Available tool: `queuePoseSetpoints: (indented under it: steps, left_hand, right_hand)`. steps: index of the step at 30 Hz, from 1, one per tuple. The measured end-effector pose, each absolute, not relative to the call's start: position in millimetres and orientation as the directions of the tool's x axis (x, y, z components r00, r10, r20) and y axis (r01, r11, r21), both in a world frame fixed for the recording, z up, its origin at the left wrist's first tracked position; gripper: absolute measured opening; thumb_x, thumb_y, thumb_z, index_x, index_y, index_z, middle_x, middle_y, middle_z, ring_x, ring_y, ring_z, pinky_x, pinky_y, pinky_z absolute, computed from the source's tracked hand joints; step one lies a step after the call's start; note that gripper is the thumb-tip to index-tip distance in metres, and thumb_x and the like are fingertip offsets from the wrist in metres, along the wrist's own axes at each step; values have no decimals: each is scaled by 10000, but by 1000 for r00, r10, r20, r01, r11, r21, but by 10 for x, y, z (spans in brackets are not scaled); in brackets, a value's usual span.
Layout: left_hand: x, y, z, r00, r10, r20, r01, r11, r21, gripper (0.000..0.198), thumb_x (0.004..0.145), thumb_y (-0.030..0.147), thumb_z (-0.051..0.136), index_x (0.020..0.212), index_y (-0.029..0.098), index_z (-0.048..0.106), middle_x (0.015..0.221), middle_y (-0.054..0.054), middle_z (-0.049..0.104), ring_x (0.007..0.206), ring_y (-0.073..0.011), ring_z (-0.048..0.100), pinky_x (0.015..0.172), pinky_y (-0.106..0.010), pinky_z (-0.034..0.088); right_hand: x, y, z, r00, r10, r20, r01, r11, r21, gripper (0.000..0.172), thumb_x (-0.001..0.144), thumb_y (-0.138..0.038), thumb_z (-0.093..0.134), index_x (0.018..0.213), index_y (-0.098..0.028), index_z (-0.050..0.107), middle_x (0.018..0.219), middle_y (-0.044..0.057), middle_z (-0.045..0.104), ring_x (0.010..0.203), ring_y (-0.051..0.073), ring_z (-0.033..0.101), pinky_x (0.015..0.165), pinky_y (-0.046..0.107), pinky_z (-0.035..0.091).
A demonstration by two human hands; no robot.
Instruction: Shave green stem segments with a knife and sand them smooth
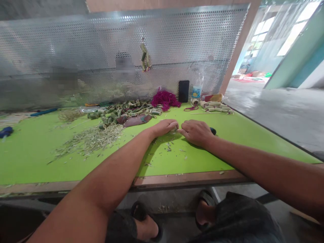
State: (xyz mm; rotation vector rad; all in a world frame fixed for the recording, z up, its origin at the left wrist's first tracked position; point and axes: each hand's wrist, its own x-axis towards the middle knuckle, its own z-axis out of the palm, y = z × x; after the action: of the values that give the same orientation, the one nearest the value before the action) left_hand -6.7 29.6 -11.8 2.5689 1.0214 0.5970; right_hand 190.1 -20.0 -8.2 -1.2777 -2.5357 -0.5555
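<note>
With the left hand curling its fingers over a small, mostly hidden pale piece at the green surface, seemingly to steady it, the right hand clasped a dark handle alongside, cut stems heaped farther left, presumably within reach.

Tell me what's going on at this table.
The person's left hand and right hand are close together over the green tabletop, with a small pale bit by the left one, mostly hidden. A dark rounded end shows beside the right hand; the rest is hidden. Pale shavings and short green tube pieces lie to the left, purple yarn behind.
</note>
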Motion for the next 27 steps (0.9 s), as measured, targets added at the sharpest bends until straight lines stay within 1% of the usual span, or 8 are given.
queuePoseSetpoints:
  steps: [4,8,13,14,16,19,21,27]
  left_hand:
    - [-67,254,-79,664,703,255,562,-694,451,412,901,367,291,916,142,636,911,-51,638,851,-187,548,804,-277,419]
    - [-64,240,-60,667,707,235,564,-685,461,391,897,361,307,889,146,633,895,-41,633,832,-179,545,786,-268,423]
    - [-59,271,-83,651,720,239,586,-677,446,392,895,349,293,904,144,627,886,-51,633,844,-189,548,800,-282,428]
    - [-59,278,-88,651,720,241,587,-679,441,392,895,347,292,906,142,626,887,-54,633,845,-191,548,801,-284,428]
    - [-60,285,-93,660,711,245,580,-689,435,386,897,345,296,901,143,625,890,-53,632,843,-190,548,796,-283,427]
    - [-66,279,-88,669,699,252,564,-698,441,380,905,347,302,891,147,626,881,-43,628,834,-183,547,786,-274,423]
    - [-70,270,-81,671,699,249,561,-697,446,380,909,350,305,891,148,626,879,-38,628,827,-179,543,784,-270,421]
    - [-76,265,-72,682,687,251,556,-710,431,383,919,367,300,874,148,610,866,-32,616,800,-173,530,757,-265,416]
  right_hand:
    - [1904,-173,-95,-577,698,424,814,537,222,476,983,-472,277,817,-192,625,824,53,662,775,176,568,640,299,286]
    - [1887,-162,-97,-574,707,414,817,533,221,493,983,-477,262,816,-191,627,825,54,666,776,180,571,636,299,281]
    - [1858,-170,-88,-650,710,270,760,599,254,468,972,-468,297,859,-188,654,829,72,680,776,193,580,628,301,276]
    - [1858,-172,-87,-661,704,259,750,609,261,458,970,-465,306,860,-189,654,826,70,681,773,192,581,625,302,274]
    - [1867,-179,-86,-659,692,294,752,605,261,448,972,-461,308,859,-192,647,830,62,678,769,187,579,622,301,270]
    - [1887,-187,-87,-617,685,386,785,571,240,456,982,-458,287,844,-193,632,838,54,667,770,178,567,632,298,272]
    - [1892,-187,-85,-589,693,415,805,549,226,456,984,-452,286,839,-191,631,839,56,661,779,177,559,646,295,278]
    - [1876,-168,-68,-590,718,369,806,551,218,437,979,-447,312,887,-190,653,864,67,669,804,184,566,672,290,298]
